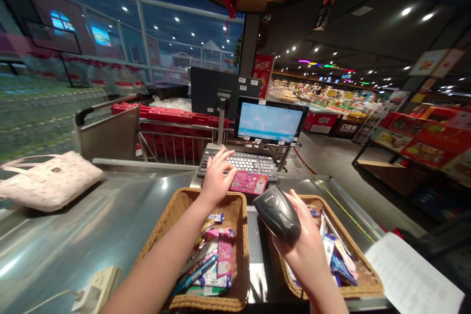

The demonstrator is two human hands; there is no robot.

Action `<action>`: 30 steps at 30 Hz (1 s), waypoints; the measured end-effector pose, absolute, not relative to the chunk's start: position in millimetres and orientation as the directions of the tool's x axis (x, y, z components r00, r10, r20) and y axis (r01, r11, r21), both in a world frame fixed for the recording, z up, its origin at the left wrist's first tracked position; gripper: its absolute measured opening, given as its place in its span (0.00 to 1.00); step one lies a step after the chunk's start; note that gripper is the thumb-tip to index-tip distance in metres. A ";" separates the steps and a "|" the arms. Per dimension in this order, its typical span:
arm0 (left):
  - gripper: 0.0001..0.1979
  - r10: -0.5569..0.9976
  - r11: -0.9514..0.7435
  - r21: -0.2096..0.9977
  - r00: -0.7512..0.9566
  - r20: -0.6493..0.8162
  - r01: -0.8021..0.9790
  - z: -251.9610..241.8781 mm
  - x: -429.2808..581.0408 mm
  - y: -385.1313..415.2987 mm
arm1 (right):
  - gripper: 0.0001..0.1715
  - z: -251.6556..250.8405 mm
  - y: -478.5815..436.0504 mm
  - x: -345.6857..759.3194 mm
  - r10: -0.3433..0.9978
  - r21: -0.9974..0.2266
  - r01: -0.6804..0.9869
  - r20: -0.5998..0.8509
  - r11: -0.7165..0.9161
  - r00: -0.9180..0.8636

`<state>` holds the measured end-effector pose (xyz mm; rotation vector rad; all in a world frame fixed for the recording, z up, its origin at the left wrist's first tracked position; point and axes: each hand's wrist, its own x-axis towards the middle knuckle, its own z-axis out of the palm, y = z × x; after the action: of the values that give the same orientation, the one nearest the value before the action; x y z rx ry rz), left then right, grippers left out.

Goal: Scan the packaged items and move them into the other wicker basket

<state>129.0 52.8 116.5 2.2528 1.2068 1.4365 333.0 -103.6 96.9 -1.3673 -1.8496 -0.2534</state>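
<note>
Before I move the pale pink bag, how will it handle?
The bag probably gives softly, as its sides look rounded. Its thin handles might flop. It could slide easily, since the metal counter looks smooth and shiny.

I had my left arm (165,251) stretched out, left hand (216,180) palm down, fingers (221,156) loosely bent. My right hand (306,234) was curled tight.

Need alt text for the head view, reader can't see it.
A person's right hand grips a black handheld scanner over a metal counter; the left hand reaches to a keyboard, touching or nearly touching a pink packet. Two wicker baskets of small packaged items sit nearer the camera; a lit screen stands behind the keyboard.
</note>
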 end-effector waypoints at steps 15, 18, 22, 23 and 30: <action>0.10 0.741 -0.620 0.582 0.150 0.654 0.526 114.9 112.1 49.5 | 0.28 88.9 -107.4 306.2 0.815 -0.375 0.849 0.570 0.372 -0.106; 0.10 0.740 -0.620 0.582 0.144 0.658 0.527 115.3 108.4 48.2 | 0.28 89.9 -108.0 300.6 0.825 -0.392 0.836 0.552 0.383 -0.119; 0.10 0.734 -0.626 0.581 0.143 0.664 0.520 115.1 102.7 47.2 | 0.29 88.7 -109.0 295.8 0.835 -0.409 0.818 0.531 0.405 -0.148; 0.10 0.734 -0.627 0.582 0.141 0.665 0.518 114.9 101.4 46.9 | 0.29 88.3 -109.3 294.9 0.835 -0.414 0.814 0.529 0.407 -0.149; 0.10 0.748 -0.613 0.600 0.132 0.651 0.514 111.7 94.3 46.4 | 0.27 90.8 -111.3 287.6 0.839 -0.422 0.802 0.516 0.423 -0.171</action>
<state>94.3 46.4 111.7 2.1770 1.2429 1.4767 287.6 -111.3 90.8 -1.3861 -1.9752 0.0671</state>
